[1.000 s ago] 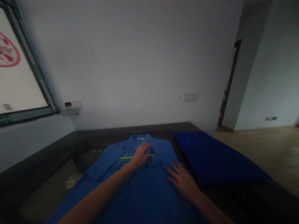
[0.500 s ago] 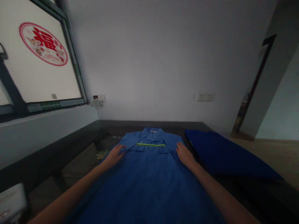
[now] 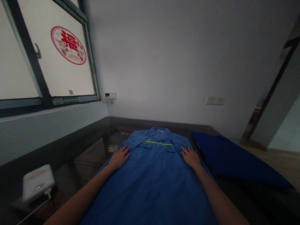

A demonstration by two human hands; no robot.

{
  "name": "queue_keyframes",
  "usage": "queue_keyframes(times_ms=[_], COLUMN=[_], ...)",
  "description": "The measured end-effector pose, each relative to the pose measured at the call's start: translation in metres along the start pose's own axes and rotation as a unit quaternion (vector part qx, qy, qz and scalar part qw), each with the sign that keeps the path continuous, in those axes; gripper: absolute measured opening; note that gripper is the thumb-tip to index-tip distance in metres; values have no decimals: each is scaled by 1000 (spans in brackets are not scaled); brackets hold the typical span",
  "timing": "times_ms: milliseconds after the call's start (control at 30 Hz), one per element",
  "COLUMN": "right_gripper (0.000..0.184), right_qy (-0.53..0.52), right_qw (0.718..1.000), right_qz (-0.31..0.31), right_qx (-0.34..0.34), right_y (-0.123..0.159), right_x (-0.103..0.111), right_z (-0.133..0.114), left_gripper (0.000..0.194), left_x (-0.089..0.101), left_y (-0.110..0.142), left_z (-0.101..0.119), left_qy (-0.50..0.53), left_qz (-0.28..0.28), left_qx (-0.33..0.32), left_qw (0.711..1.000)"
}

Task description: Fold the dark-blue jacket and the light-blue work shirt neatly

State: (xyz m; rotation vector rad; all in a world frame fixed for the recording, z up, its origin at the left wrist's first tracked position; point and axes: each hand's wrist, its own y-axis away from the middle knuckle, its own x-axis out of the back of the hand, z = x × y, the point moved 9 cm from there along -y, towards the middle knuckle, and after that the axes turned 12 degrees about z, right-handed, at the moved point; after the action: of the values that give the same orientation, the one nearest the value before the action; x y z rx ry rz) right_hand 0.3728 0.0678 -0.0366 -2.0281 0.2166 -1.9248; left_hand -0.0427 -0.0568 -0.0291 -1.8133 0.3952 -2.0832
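A blue work shirt [image 3: 152, 175] with a yellow-green reflective stripe across the chest lies face up on a dark table [image 3: 82, 156], collar towards the wall. My left hand [image 3: 119, 157] rests flat on the shirt's left side near the sleeve, fingers stretched out. My right hand [image 3: 191, 157] lies flat on the shirt's right side, fingers also spread. Neither hand holds anything.
A dark blue folded cloth [image 3: 232, 168] lies on the table to the right of the shirt. A white box-shaped device [image 3: 37, 182] with a cable sits at the near left. A window with a red sticker [image 3: 68, 45] fills the left wall; a doorway [image 3: 269, 103] opens at right.
My hands moved apart from the shirt's chest to its two sides, sliding outward. The view swung left, bringing the window and the white device into sight.
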Motion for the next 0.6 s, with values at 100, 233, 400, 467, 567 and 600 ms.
queue_keyframes(times_ms=[100, 233, 400, 467, 567, 600], right_gripper=[50, 50, 50, 49, 48, 48], right_qy=[-3, 3, 8, 9, 18, 21], right_qw=[1000, 1000, 1000, 1000, 1000, 999], right_qz=[8, 12, 12, 14, 21, 22], right_qx=[6, 5, 8, 10, 12, 12], right_y=[0, 0, -2, -2, -3, -4], right_x=[1, 2, 2, 1, 2, 2], right_z=[-1, 0, -1, -1, -1, -1], left_gripper=[50, 49, 49, 49, 49, 49], left_x=[3, 3, 1, 1, 2, 3], left_y=[0, 0, -1, -1, -1, 0], left_z=[-1, -1, -3, -3, -1, 0], left_qy=[9, 14, 20, 17, 8, 5], left_qz=[14, 21, 21, 19, 13, 11], left_qx=[5, 5, 9, 12, 9, 8], left_qw=[1000, 1000, 1000, 1000, 1000, 1000])
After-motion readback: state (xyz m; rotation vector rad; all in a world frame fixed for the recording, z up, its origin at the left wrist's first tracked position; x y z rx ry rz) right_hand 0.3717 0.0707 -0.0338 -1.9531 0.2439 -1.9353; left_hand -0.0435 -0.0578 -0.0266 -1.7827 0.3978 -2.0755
